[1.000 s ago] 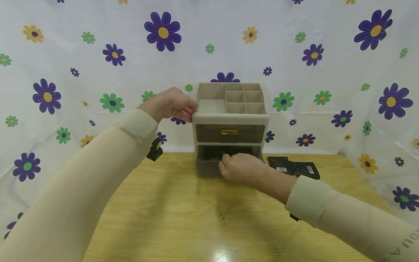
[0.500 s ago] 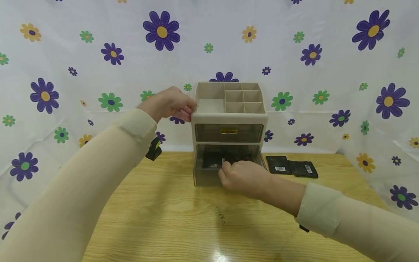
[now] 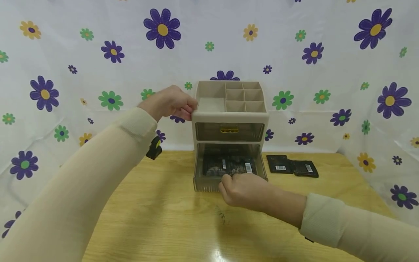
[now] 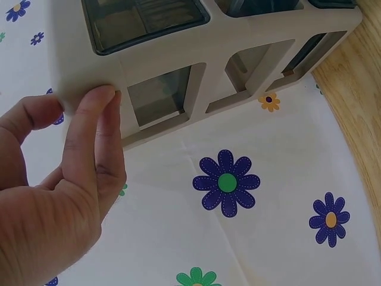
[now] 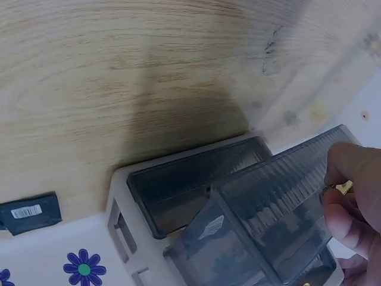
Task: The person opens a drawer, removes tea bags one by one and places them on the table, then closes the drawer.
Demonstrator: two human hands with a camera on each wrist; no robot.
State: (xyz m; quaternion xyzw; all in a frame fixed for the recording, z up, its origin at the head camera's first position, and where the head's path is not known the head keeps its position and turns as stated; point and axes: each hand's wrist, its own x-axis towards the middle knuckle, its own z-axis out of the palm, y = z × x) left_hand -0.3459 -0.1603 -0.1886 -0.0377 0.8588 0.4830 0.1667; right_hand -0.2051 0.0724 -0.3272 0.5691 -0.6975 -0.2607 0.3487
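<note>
A beige desktop drawer organizer (image 3: 230, 115) stands on the table, with compartments on top and smoky clear drawers below. My left hand (image 3: 175, 103) grips its upper left edge; in the left wrist view the fingertips (image 4: 104, 92) press on the side wall near the corner. My right hand (image 3: 243, 191) pinches the small gold handle (image 5: 344, 187) of the middle drawer (image 3: 206, 183), which is pulled well out. Inside that drawer lie black packets (image 3: 214, 165) with white barcode labels. The drawer above it (image 3: 209, 133) is closed, and so is the lowest drawer (image 5: 196, 182).
Two flat black packets (image 3: 279, 163) (image 3: 304, 168) with barcode labels lie on the wooden table (image 3: 163, 218), to the right of the organizer. A white flower-printed cloth (image 3: 131, 80) hangs behind and around the table.
My right hand has drawn the middle drawer farther out toward me, uncovering the black packets inside. The left hand has stayed at the organizer's upper left edge.
</note>
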